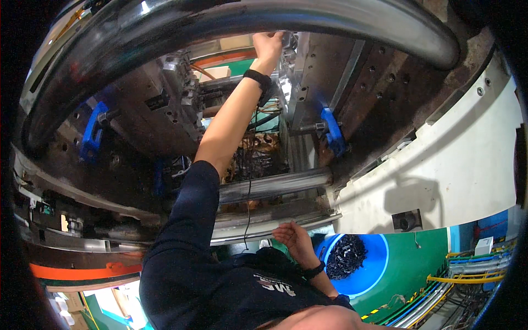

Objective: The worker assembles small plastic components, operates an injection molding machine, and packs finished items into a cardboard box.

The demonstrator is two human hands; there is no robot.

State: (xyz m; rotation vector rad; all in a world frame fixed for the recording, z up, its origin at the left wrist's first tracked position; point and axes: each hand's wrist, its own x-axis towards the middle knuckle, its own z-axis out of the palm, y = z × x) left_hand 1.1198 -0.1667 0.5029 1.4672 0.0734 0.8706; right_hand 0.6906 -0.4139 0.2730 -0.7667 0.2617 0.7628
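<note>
My left arm reaches up and forward between the two halves of a metal mould in a large machine. At the inner face of the right mould half, my left hand has its fingers curled, their tips partly hidden against the metal. Whatever they hold, if anything, cannot be made out. Across the gap stands the left mould half. Low in front of my body, my right hand is held in the air with loosely extended fingers and nothing in it. It is near the machine's front rail.
A thick steel bar crosses above; a lower bar spans below my arm. Blue clamps project from both sides. A blue tub of black pieces stands on the green floor. Pipes and cables run at lower right.
</note>
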